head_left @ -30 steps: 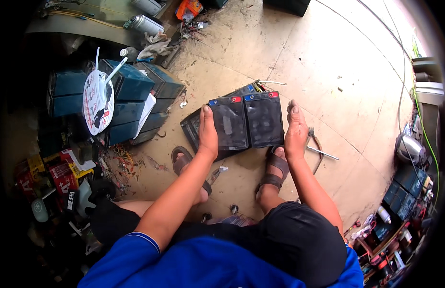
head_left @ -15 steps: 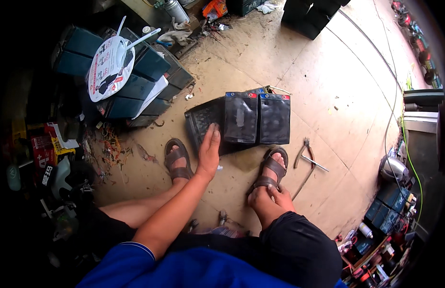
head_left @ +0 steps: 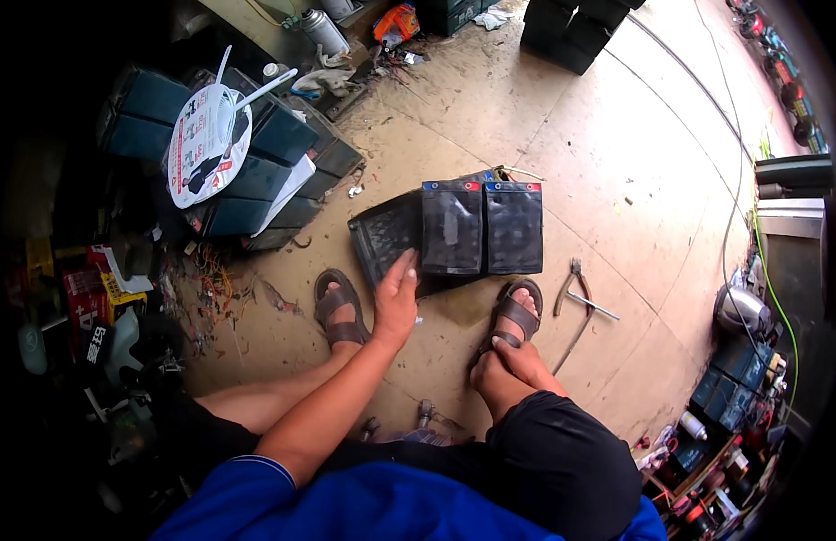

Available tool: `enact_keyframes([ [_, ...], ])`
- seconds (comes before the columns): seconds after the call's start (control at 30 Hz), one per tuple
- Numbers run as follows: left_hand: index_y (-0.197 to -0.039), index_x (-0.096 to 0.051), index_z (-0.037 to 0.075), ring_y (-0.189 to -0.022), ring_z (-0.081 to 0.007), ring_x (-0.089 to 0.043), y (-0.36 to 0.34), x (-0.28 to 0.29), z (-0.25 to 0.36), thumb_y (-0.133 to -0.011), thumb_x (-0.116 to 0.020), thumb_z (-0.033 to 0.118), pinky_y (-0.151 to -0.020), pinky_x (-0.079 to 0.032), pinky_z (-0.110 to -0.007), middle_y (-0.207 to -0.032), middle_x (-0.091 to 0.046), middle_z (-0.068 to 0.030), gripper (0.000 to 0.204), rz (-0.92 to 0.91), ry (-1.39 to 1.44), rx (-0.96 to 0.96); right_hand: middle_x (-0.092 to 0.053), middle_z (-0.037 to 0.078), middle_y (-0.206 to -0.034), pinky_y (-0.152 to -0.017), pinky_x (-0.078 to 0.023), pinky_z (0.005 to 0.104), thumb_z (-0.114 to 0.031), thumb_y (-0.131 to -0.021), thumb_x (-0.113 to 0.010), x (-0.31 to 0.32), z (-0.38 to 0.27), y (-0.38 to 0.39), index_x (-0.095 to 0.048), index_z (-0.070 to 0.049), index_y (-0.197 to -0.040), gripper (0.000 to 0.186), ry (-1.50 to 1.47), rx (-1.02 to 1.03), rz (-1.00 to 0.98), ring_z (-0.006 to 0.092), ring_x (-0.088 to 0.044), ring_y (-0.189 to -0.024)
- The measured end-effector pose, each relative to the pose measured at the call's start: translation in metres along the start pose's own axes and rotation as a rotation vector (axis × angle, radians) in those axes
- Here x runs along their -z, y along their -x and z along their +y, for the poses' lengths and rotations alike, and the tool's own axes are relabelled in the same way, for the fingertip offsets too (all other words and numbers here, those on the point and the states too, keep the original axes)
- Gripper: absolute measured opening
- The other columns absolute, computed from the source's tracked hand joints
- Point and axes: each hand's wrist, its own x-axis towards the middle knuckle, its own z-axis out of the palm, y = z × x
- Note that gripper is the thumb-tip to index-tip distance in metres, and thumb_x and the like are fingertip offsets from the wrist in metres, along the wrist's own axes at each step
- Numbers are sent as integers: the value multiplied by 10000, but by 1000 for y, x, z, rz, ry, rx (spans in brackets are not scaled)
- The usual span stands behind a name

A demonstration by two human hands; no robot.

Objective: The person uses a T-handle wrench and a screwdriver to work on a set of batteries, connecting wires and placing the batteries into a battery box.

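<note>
Lying together on a black case (head_left: 384, 236), two batteries (head_left: 452, 234) are showing bare terminals (head_left: 472, 187) — seemingly placed, not yet wired — while the left hand (head_left: 395, 311) is grasping nothing beside them, the right hand (head_left: 524, 362) resting by an ankle (head_left: 493, 368), grip unclear.

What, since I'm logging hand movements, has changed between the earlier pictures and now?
The right hand has moved from beside the two black blocks back to the right ankle. The left hand has drawn back toward the person, its fingertips near the blocks' lower left corner. The blocks sit slightly farther right over the larger black case, baring more of its left part. The pliers stay on the floor.
</note>
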Motion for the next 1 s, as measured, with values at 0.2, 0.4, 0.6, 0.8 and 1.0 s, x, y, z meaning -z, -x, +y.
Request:
enact_keyframes([
  [0.2, -1611, -329, -51, -1507, -293, -440, -7, -2, 0, -1081, -478, 48, -1203, -380, -365, -1641, -426, -218, 559, 1, 82, -29, -744, 206, -1064, -889, -537, 409, -508, -935, -714, 1, -11, 7, -709, 109, -1139, 650, -7, -10, -2, 279, -689, -983],
  [0.4, -1646, -217, -53, -1562, -290, -343, -4, -13, 18, -1051, -578, 35, -1248, -305, -361, -1711, -284, -231, 702, -52, 227, -9, -741, 207, -990, -844, -539, 420, -503, -926, -729, -2, 9, -8, -715, 117, -1079, 638, -21, 28, 12, 276, -690, -911],
  [0.6, -1626, -235, -97, -1535, -259, -372, -10, -27, 28, -1035, -661, 92, -1251, -289, -349, -1671, -365, -208, 753, -75, 148, -1, -741, 197, -978, -831, -539, 417, -484, -931, -732, -3, 9, -12, -716, 113, -1068, 613, -20, 40, 9, 272, -686, -894],
  [0.8, -1615, -318, -74, -1179, -122, -553, -16, -10, 17, -1066, -597, 127, -1049, -426, -243, -1581, -508, -137, 648, -53, 310, 101, -738, 169, -995, -829, -535, 397, -463, -941, -729, -5, 22, -22, -720, 96, -1079, 575, -50, 47, -2, 244, -662, -895],
  [1.0, -1613, -379, -24, -829, -42, -443, -9, 5, 6, -1106, -544, 173, -766, -388, -188, -1452, -586, -4, 568, -49, 381, 228, -729, 152, -984, -822, -535, 394, -458, -937, -733, -3, 15, -19, -718, 95, -1082, 571, -28, 47, -11, 226, -657, -892],
])
